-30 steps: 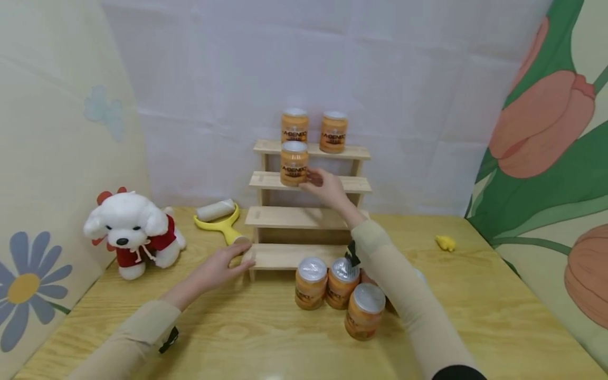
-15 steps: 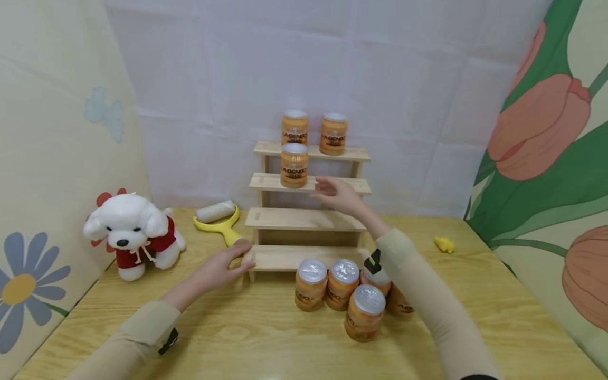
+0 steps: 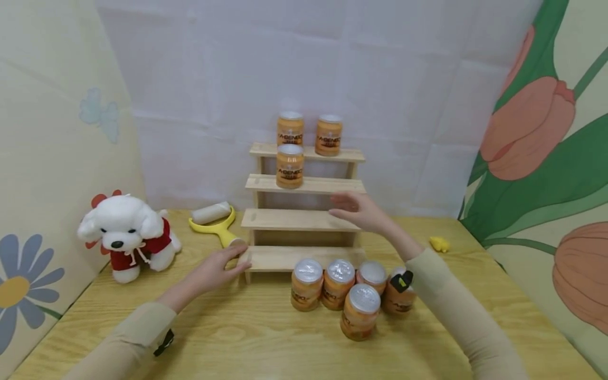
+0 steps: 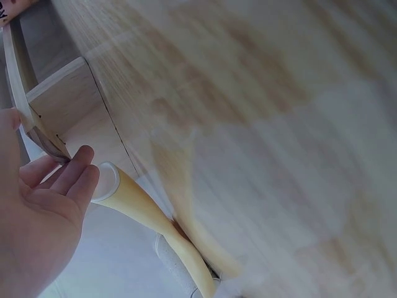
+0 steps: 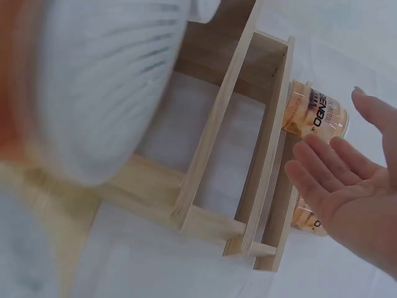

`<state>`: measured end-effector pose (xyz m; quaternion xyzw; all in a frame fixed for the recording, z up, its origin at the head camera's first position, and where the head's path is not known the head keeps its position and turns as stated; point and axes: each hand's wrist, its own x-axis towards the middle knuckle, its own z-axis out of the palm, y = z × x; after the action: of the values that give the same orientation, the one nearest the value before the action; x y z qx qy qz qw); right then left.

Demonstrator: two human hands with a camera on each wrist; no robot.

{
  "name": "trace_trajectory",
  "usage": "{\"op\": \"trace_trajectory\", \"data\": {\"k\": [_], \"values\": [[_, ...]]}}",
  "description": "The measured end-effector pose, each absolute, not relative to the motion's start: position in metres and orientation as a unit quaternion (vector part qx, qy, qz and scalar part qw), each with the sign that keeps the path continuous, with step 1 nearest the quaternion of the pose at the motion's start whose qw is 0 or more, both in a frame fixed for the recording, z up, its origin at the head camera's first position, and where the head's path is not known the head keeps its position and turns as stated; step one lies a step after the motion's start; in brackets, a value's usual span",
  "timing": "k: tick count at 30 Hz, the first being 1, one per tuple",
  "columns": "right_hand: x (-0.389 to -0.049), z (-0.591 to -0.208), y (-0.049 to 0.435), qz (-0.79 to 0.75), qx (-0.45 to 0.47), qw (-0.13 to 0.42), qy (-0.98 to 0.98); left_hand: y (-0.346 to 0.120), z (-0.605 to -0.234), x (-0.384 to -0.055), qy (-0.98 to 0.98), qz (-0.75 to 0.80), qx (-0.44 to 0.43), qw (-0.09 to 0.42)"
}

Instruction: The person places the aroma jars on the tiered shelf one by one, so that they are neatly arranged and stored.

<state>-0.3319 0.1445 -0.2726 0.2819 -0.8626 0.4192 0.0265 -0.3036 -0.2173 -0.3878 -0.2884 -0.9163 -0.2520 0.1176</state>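
A four-tier wooden display stand, so several stepped boards (image 3: 285,219), stands against the back cloth. At the left end of its lowest board, my left hand (image 3: 211,272) grips the edge; the left wrist view shows the board's corner (image 4: 46,143) between thumb and fingers. My right hand (image 3: 363,212) hovers in front of the stand's right side, fingers extended and holding nothing. Two orange cans, one at the left (image 3: 290,128) and one at the right (image 3: 329,135), sit on the top tier. Another orange can (image 3: 290,168) stands on the tier below, left of centre.
Several orange cans with silver lids (image 3: 359,314) stand grouped on the wooden table (image 3: 228,338) before the stand's right half. A yellow-handled lint roller (image 3: 220,228) and a white plush dog (image 3: 128,229) are at left. A small yellow object (image 3: 439,244) lies at right.
My right hand has let go of the can on the second tier and drawn back to the right and down. My left hand has stayed on the lowest board.
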Motion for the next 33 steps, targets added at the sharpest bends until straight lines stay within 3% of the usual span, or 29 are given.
{"op": "trace_trajectory", "data": {"k": [22, 33], "values": [[-0.271, -0.326, 0.215, 0.382, 0.294, 0.035, -0.876, -0.218, -0.391, -0.305, -0.917, -0.263, -0.278, 0.110], [-0.253, -0.353, 0.242, 0.393, 0.270, 0.006, -0.879, -0.218, -0.390, -0.306, -0.916, -0.261, -0.281, 0.114]]}}
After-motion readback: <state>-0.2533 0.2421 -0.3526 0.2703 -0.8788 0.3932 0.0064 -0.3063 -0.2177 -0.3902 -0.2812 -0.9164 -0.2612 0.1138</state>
